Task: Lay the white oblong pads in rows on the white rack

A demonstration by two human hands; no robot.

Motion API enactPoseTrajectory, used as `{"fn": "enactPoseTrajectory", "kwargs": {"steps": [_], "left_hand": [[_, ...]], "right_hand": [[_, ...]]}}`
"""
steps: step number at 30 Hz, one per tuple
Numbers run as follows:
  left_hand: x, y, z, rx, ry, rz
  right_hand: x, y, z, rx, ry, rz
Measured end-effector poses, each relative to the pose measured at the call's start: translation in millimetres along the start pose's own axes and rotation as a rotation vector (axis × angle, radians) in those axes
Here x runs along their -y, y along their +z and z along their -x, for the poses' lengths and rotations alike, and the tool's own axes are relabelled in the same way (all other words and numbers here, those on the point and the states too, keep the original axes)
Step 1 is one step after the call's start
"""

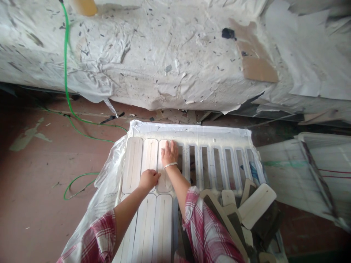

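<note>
Pale, flat, round-cornered panels, each with a thin line down its middle, lie side by side on a white slotted frame [192,128]. My right hand [170,153], a bangle at its wrist, rests open on the upper end of the third panel [164,180] in the far row. Closed fingers mark my left hand [149,179], which is over the near end of the second panel [150,153], beside the third panel's edge. Whatever it pinches, if anything, is hidden. More panels [146,226] form a nearer row, partly covered by my left forearm.
Loose panels [257,206] are heaped on the frame's right side. Bare slots [216,168] run right of my right hand. A green hose [66,65] trails down to the reddish floor [41,204]. Beyond stands a sheet-covered surface [164,44]; another frame [301,164] leans at right.
</note>
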State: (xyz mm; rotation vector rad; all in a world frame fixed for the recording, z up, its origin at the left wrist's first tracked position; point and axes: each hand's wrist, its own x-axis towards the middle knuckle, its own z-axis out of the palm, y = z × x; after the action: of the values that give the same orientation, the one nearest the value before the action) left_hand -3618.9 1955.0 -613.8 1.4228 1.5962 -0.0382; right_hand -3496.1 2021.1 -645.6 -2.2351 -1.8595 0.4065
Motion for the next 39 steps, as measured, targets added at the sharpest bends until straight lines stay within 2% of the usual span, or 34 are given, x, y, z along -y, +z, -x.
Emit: {"fn": "enactPoseTrajectory", "kwargs": {"steps": [7,10,13,17,22,25,29,33,36,39], "left_hand": [[-14.5,-14.0,-10.1,0.1,-0.021,-0.25],[-16.8,-18.9,-7.9,0.088,-0.01,-0.412],[-13.2,-20.9,-0.5,0.044,0.06,-0.579],[-2.6,-21.3,9.4,-0.057,0.173,-0.635],[4.0,-16.7,17.1,-0.246,0.386,-0.684],[2.2,-9.3,15.9,-0.265,0.467,-0.772],[-6.4,-5.7,0.3,-0.111,0.513,-0.982],[-20.9,-13.5,-22.6,0.004,0.45,-1.14],[-31.2,-18.5,-33.7,0.02,0.405,-1.189],[-37.8,-19.9,-36.2,0.028,0.381,-1.213]], "right_hand": [[-2.2,10.7,-0.7,-0.066,-0.037,0.038],[0.2,16.7,10.5,-0.069,-0.064,0.027],[4.0,25.6,36.0,-0.063,-0.084,-0.006],[2.4,33.6,81.7,-0.076,-0.153,-0.108],[-6.2,27.6,143.3,-0.032,-0.272,-0.221],[-10.5,16.8,184.3,0.007,-0.313,-0.255],[-21.0,-10.1,239.5,0.005,-0.31,-0.32],[-40.3,-51.9,288.9,0.033,-0.261,-0.413],[-60.8,-83.6,320.7,-0.003,-0.204,-0.339],[-86.4,-107.0,347.1,-0.107,-0.063,-0.101]]}}
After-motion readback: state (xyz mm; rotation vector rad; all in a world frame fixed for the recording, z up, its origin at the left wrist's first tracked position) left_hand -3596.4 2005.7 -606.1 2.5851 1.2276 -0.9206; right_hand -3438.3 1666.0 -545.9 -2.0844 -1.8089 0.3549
